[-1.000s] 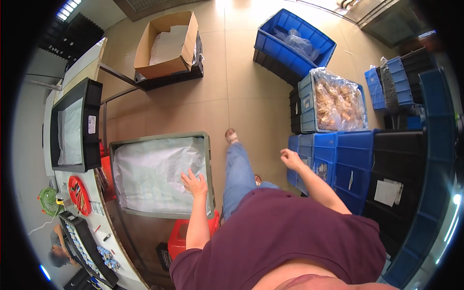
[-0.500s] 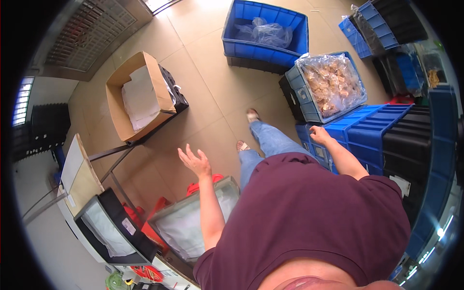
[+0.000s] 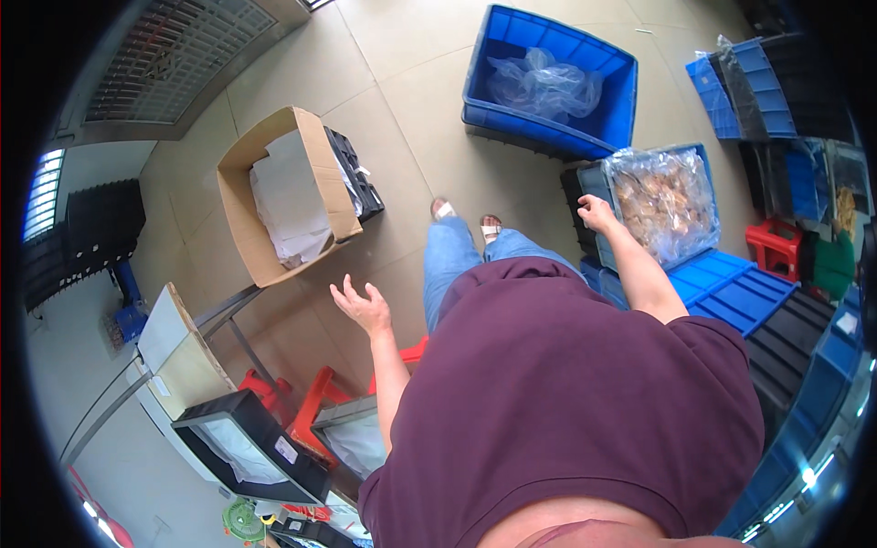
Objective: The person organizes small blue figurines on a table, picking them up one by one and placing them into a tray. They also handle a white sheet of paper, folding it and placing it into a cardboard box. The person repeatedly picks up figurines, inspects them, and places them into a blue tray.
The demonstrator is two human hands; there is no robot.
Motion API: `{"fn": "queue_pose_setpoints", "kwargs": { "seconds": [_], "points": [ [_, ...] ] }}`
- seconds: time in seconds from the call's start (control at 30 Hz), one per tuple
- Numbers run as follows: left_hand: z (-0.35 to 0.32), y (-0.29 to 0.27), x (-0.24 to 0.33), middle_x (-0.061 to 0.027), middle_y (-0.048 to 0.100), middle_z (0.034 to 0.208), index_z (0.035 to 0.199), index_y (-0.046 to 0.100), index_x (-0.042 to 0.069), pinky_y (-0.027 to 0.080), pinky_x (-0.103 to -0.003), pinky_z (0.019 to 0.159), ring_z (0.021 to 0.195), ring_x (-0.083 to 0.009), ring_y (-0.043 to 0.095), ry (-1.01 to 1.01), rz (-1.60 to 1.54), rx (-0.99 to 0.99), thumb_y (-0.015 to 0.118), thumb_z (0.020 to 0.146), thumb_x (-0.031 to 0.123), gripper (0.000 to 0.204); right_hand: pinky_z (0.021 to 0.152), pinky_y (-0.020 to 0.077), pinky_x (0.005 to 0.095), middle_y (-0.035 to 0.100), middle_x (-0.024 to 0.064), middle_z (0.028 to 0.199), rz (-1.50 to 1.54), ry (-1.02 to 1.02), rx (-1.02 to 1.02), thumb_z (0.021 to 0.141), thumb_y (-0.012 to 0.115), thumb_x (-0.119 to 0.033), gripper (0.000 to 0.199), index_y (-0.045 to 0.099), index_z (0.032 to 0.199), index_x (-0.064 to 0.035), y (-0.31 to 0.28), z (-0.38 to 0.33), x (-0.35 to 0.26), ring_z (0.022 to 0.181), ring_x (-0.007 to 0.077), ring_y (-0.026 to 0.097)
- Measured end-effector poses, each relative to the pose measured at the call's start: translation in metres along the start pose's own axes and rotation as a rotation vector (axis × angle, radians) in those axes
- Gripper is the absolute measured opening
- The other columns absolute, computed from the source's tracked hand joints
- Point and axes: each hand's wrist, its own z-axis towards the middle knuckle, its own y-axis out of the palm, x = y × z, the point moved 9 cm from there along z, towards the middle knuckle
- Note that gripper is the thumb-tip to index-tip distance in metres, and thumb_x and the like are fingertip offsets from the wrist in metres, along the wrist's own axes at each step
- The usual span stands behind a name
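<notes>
The right hand [image 3: 596, 212] was the nearer one to the work: it rested on the left rim of the blue crate [image 3: 708, 196], the one filled with a clear plastic bag of brownish pieces [image 3: 662, 196]. From that hand the bag lay at about three o'clock, just beside it, with its long axis running from twelve to six o'clock in the head view. The grip of this hand was loosely curled over the rim; whether the fingers pinched the plastic or only touched the edge could not be told.

The left hand [image 3: 363, 306] hung in the air at about nine o'clock from the person's body, well apart from the crate. Its grip was wide open, fingers spread, holding nothing. The cardboard box [image 3: 245, 228] with white sheets stood at eleven o'clock from it.
</notes>
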Motion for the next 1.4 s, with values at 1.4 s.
{"fn": "queue_pose_setpoints", "kwargs": {
  "seconds": [1.4],
  "points": [
    [0.025,0.03,-0.103,-0.0265,0.032,0.129,0.119,0.042,0.003,0.03,-0.044,0.098,0.119,-0.0411,0.032,-0.761,-0.063,-0.08,0.055,0.077,0.007,0.045,0.063,0.0474,0.0237,0.061,0.0051,0.089,0.211,-0.108,-0.748,0.08,0.06,-0.016,0.04,0.049,0.115,-0.0021,0.243,0.195,-0.484,0.075,0.0106,0.059]
  ]
}}
